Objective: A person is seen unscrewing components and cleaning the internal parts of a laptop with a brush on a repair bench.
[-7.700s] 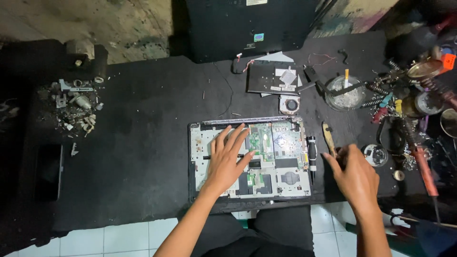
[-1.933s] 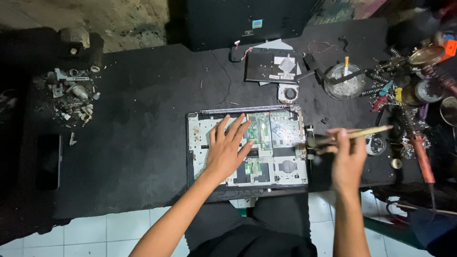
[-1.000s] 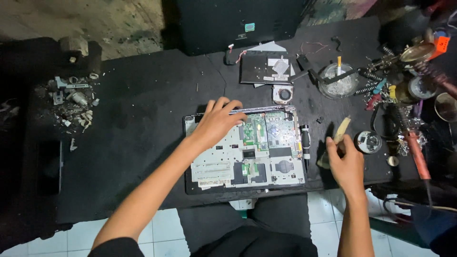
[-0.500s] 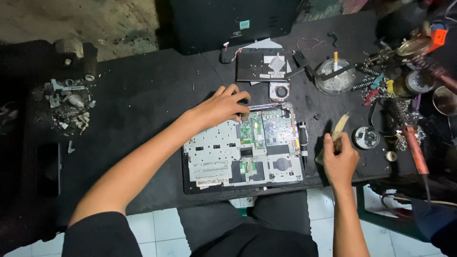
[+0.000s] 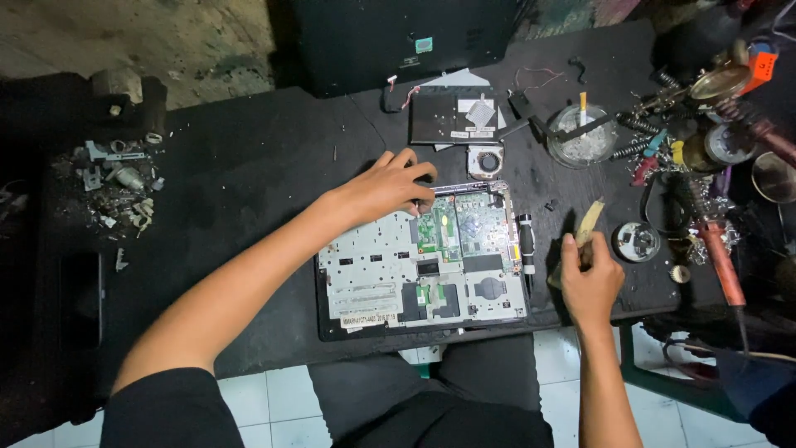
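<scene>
Opened laptop [image 5: 423,265], desk [image 5: 249,166] centre: left hand [image 5: 385,187] at its top edge, fingers curled, grip unclear. Right hand [image 5: 589,278] beside it, fingers closed on brush [image 5: 589,224]. Around: screwdriver [image 5: 526,242], fan [image 5: 485,160], ashtray [image 5: 584,137], soldering iron [image 5: 720,253].

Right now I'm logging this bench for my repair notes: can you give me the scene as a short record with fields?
surface: black table
main item: opened laptop base, circuit board exposed
left hand: resting on the base's far edge
right hand: gripping a pale brush beside the base
screwdriver: lying along the base's right edge
beyond base: small fan, glass ashtray
far left: pile of small scrap parts
</scene>
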